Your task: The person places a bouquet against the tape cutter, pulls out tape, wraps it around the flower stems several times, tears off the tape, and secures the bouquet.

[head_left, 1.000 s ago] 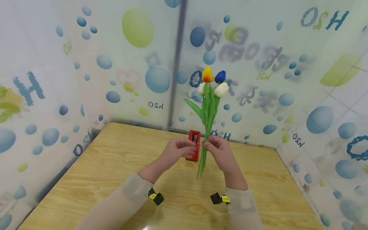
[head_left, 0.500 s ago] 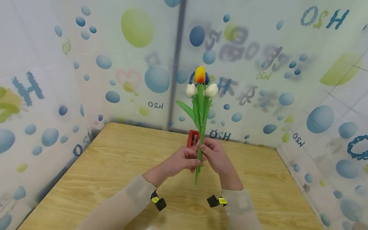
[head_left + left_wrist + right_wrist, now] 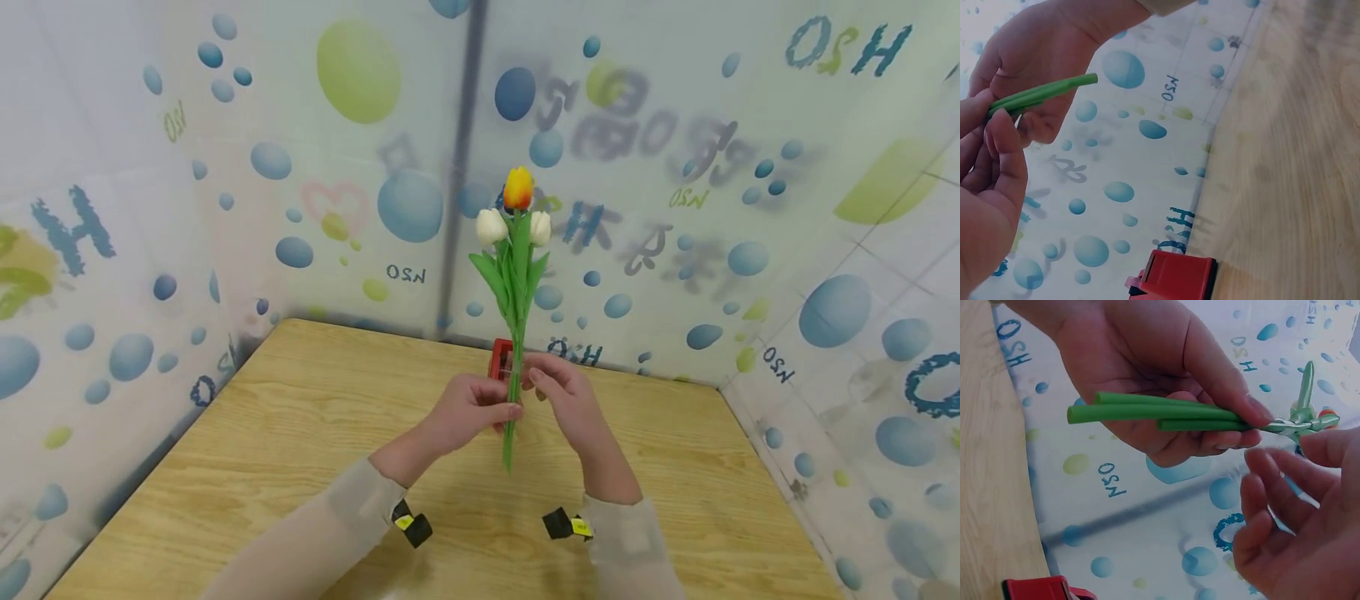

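A bunch of artificial tulips stands upright before me in the head view, with a yellow-orange bloom above two white ones. The blue bloom is mostly hidden behind. My left hand pinches the lower part of the green stems between thumb and fingers. My right hand is beside the stems, slightly higher, its fingers loosely bent. In the right wrist view a shiny clear band, seemingly tape, lies around the stems above the left thumb. Whether the right fingertips touch it cannot be told.
A red tape dispenser rests on the wooden table behind the hands, partly covered by them. Patterned curtains with blue and green dots enclose the table at the back and sides.
The bunch has shifted left and turned, so the blue bloom went behind the orange one. The left hand has taken hold of the stems; the right hand has loosened from them.
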{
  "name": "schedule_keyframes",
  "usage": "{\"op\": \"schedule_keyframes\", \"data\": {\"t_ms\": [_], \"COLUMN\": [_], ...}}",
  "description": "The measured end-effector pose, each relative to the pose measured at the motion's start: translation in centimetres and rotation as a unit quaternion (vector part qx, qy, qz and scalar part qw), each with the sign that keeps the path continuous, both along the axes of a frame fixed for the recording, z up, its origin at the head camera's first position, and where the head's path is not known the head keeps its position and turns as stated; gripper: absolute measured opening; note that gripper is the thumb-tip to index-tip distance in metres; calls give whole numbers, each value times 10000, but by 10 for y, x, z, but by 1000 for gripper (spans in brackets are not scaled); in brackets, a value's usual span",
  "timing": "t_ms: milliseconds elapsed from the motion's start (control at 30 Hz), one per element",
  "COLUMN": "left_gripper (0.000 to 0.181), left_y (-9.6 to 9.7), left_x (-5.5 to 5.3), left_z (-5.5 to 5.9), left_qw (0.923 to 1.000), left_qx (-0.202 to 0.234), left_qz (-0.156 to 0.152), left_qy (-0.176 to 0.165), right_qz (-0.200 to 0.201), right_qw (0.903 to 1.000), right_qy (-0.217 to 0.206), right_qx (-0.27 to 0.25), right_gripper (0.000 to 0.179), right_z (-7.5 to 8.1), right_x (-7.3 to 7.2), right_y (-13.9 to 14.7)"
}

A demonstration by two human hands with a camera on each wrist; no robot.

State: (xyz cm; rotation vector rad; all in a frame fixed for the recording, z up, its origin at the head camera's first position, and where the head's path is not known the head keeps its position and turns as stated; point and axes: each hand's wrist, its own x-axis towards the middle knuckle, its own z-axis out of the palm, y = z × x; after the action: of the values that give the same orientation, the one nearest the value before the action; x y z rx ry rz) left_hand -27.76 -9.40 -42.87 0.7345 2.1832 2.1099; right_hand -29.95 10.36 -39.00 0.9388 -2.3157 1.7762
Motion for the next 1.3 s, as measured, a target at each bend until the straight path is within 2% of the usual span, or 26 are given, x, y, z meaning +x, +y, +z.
{"op": "schedule_keyframes", "data": {"t_ms": [100,167,233,400,500,667,800,900,1000,1133,1300], "left_gripper": [12,12,11,7,5,6,6,5,5,8,10], "left_y": [-3,-4,-5,-2,1,4,3,3,3,5,5], "left_x": [-1,-1,-2,-2,0,2,3,2,1,-1,-2], "left_z": [2,3,2,0,-1,-2,-1,-1,-1,-3,-6], "left_qw": [9986,9966,9942,9868,9829,9797,9797,9819,9861,9933,9979], "left_qx": [-276,-421,-506,-692,-831,-950,-966,-926,-829,-557,-358], "left_qz": [441,677,887,1291,1387,1403,1439,1387,1227,895,474], "left_qy": [60,184,345,695,884,1072,1011,899,759,483,244], "right_qz": [-696,-1019,-1160,-1211,-1263,-1297,-1442,-1549,-1703,-1857,-1590], "right_qw": [9975,9945,9922,9843,9834,9851,9830,9820,9788,9696,9697], "right_qy": [91,28,-277,-1155,-1236,-1123,-1096,-914,-503,-81,77], "right_qx": [-94,-221,-351,-567,-400,61,312,585,1016,1591,1851], "right_gripper": [22,21,25,33,34,24,17,16,14,11,12], "right_z": [3,7,11,17,18,18,20,21,21,22,24], "right_x": [5,11,16,22,23,23,25,26,26,26,23], "right_y": [-3,-6,-10,-16,-17,-18,-18,-16,-14,-9,-2]}}
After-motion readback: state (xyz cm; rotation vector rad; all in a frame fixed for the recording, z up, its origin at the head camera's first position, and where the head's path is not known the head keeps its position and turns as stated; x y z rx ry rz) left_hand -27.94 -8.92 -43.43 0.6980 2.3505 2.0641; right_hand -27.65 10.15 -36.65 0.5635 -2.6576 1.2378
